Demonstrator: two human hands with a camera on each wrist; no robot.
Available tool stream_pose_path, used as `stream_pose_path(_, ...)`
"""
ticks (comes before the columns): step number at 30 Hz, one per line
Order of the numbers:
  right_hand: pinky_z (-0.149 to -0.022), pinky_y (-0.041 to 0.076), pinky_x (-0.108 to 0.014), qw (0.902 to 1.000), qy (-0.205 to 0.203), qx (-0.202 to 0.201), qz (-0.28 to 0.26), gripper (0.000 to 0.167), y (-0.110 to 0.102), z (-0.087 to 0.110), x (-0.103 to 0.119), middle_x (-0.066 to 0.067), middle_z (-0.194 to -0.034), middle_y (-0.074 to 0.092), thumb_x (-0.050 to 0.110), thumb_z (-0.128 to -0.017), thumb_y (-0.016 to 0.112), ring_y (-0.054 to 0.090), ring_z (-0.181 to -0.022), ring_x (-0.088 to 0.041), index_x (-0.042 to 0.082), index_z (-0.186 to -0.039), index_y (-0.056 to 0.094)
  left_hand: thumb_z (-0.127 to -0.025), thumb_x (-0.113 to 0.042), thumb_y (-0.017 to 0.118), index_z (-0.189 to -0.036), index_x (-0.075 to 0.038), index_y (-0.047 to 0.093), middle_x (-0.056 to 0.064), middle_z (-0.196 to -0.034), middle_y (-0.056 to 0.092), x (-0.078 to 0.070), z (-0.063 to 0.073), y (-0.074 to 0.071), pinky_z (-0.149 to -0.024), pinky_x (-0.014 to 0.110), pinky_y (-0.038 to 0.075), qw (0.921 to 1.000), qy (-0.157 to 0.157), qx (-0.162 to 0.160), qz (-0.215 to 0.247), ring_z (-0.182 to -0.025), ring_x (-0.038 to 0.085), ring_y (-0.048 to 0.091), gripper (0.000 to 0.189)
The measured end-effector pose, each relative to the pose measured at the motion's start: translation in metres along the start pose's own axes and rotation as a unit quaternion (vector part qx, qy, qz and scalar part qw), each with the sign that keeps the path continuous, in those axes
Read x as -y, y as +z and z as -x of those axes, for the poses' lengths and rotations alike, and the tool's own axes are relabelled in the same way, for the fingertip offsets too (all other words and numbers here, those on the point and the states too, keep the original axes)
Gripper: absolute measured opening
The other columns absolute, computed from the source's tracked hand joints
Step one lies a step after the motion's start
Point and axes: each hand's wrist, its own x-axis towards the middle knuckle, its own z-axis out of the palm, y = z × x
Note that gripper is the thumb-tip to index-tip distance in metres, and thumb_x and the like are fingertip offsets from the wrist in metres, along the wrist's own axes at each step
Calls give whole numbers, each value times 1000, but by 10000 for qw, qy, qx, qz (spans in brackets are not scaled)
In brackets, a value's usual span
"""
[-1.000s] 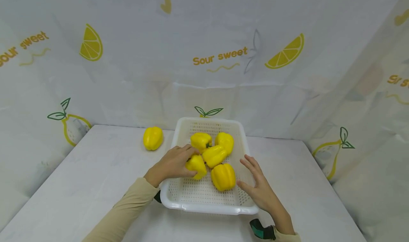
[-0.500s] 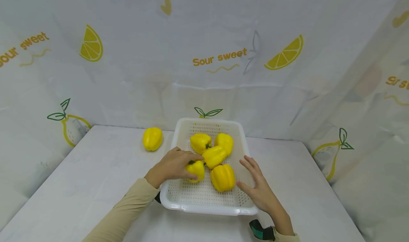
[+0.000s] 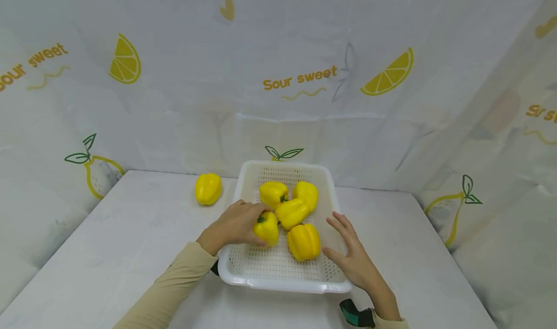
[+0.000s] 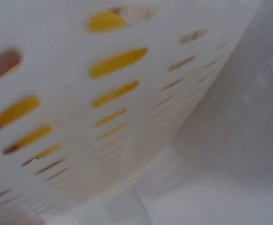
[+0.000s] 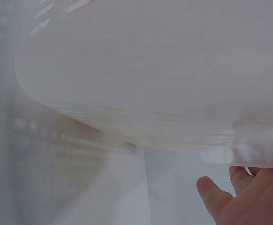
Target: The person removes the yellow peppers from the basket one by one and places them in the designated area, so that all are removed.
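In the head view a white perforated basket holds several yellow bell peppers. My left hand reaches over its left side and grips the front-left bell pepper between thumb and fingers, its green stem facing up and left. Beside it lies another bell pepper, toward the front right. My right hand is at the basket's right side, fingers spread, thumb tip close to that pepper. Through slots in the basket wall, the left wrist view shows patches of yellow. Fingers appear low in the right wrist view.
One more bell pepper lies on the white table, left of the basket. Three others, including a middle pepper, sit farther back inside. A white printed curtain hangs behind the table and at both sides.
The bell pepper in my left hand has turned, bringing its stem into sight, and shifted slightly within the basket. My right hand and the other peppers stay in place.
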Motion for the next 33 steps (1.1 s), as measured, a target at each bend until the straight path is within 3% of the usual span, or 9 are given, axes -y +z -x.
stream_pose_path(10,-107,11,-80,10000,62,6,-32,68,0,0,0,-17,-164,17,15,-90,70,5,-151,-48,6,-150,39,-74,-47,84,-137,-18,56,1,-135,62,2,1,1,-104,43,43,9998,105,-170,37,-119,18,57,74)
stream_pose_path(16,-107,12,-81,10000,17,5,25,67,1,0,-1,-16,-164,17,16,-90,69,5,-151,-47,7,-150,39,-71,-42,86,-136,-14,53,1,-130,64,2,2,1,-102,42,45,9985,-45,-346,416,-110,18,59,77)
stream_pose_path(20,-107,13,-81,10000,-1,13,12,67,1,0,-1,-15,-164,17,16,-91,69,5,-151,-47,8,-150,38,-71,-39,86,-133,-15,54,2,-129,64,4,3,2,-101,43,47,9969,59,-556,552,-111,21,59,74)
stream_pose_path(24,-107,13,-81,10000,6,17,13,67,1,0,-1,-15,-164,17,16,-91,68,5,-151,-48,8,-150,39,-73,-38,84,-133,-16,55,2,-129,61,5,3,2,-95,43,50,9961,221,-670,525,-108,22,59,71)
stream_pose_path(33,-106,13,-81,10000,36,23,24,66,1,0,-1,-16,-164,16,16,-91,67,5,-150,-49,4,-150,38,-75,-39,82,-133,-16,53,0,-123,60,6,5,2,-80,33,50,9938,229,-816,719,-91,14,56,69)
